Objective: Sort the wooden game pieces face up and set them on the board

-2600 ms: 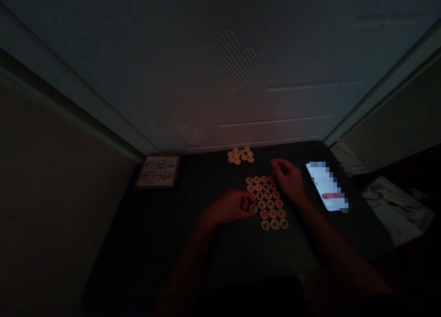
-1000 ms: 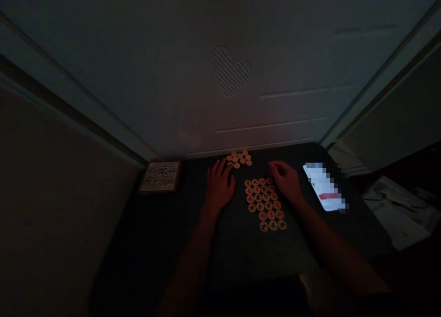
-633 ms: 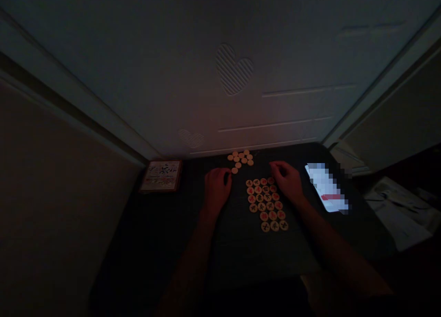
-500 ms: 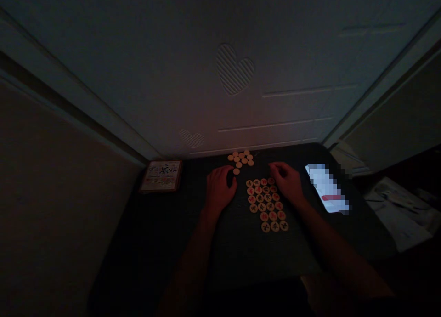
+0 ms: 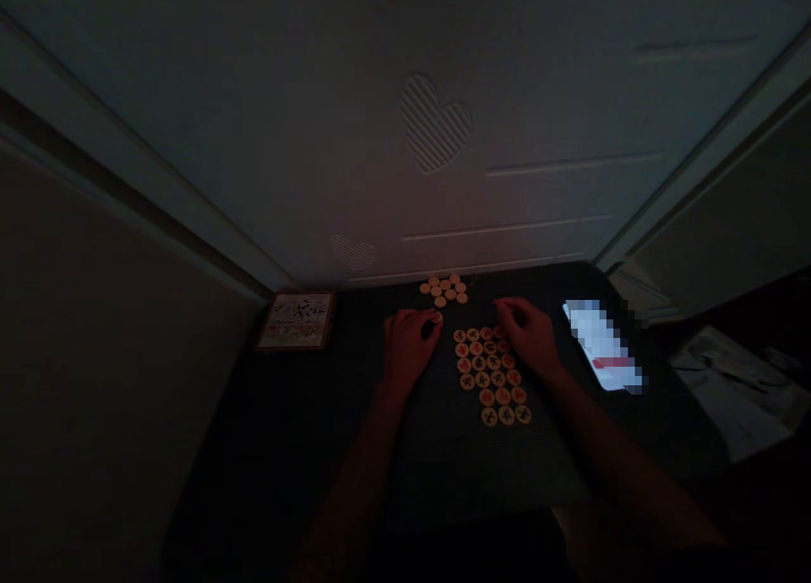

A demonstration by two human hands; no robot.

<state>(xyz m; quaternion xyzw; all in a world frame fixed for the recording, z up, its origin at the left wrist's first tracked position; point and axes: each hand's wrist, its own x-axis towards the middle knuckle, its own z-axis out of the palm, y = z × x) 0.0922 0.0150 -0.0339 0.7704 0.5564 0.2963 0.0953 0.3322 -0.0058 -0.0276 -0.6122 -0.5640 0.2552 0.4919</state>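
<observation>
On a dark table lies a grid of round pale game pieces [image 5: 491, 372], face up with red and black marks. Behind it sits a small cluster of blank-faced pieces [image 5: 443, 289]. My left hand [image 5: 409, 351] rests left of the grid, its fingers curled, with the fingertips pinched on one pale piece [image 5: 437, 317] just below the cluster. My right hand [image 5: 529, 336] lies at the grid's upper right corner with its fingers curled down; what is under them is hidden in the dim light.
A lit phone [image 5: 601, 344] lies on the table right of my right hand. A square printed box [image 5: 295, 319] sits at the far left corner. A wall panel with heart shapes stands behind the table. Papers [image 5: 735, 380] lie lower right, off the table.
My left hand left the grid's left edge, reached up to the blank cluster with open fingers, then curled and drew one piece down from it. The right hand stayed put.
</observation>
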